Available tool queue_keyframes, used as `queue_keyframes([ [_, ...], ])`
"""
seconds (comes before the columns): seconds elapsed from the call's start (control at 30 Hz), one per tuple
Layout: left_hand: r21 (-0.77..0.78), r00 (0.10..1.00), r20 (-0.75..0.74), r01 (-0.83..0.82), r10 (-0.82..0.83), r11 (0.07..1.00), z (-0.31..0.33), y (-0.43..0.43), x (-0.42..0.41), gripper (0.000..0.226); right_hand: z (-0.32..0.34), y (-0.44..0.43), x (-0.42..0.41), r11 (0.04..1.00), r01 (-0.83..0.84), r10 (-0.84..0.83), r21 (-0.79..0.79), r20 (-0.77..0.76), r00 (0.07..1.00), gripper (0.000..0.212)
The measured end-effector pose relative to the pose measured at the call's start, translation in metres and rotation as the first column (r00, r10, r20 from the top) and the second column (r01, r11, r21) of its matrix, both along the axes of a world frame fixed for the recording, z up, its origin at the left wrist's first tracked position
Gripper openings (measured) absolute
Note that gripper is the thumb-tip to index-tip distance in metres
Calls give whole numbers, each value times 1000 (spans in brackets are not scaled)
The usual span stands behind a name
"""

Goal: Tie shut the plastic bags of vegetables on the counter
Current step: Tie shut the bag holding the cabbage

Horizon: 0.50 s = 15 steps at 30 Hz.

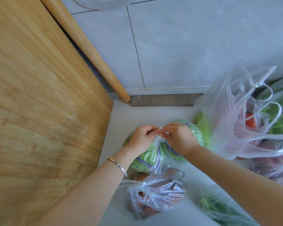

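The bag of greens (148,160) lay on the worktop (121,115), directly under both hands. The left hand (141,137) and the right hand (178,138) each kept a pinching grip on its gathered top, fingertips meeting above its middle.

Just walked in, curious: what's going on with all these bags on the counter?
A person is tying a clear bag of green leafy vegetables on the counter. The left hand and right hand both pinch its gathered top. Nearer the person lies a bag of orange vegetables that looks already knotted. A bigger bag sits to the right.
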<state>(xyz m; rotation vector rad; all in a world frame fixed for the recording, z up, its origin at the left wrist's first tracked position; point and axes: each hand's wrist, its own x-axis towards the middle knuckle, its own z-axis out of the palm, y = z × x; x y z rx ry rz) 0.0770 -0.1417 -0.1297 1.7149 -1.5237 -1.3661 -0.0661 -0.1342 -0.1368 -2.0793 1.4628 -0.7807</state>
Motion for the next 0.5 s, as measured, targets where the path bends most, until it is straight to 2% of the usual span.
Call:
queue_keyframes([
  [0.07, 8, 1000, -23, 1, -1, 1000, -1, 0, 0, 14, -5, 1, -1, 990, -17, 6, -141, -75, 997, 12],
  [0.2, 10, 1000, -25, -6, 6, 1000, -4, 0, 1, 16, -7, -3, -3, 977, -67, 37, -201, -151, 988, 7],
  [0.33, 2, 1000, -15, 20, -20, 1000, -2, 1, 2, 16, -6, -4, -5, 966, -183, 109, -182, -355, 928, 30],
  [0.4, -32, 993, 65, 102, -100, 994, 2, 2, 2, 15, -6, -2, -8, 965, -223, 133, -138, -474, 870, 34],
  [0.5, -171, 925, 304, 288, -228, 942, 5, 0, 2, 16, -11, 5, -15, 942, -315, 192, -115, -585, 788, 30],
])
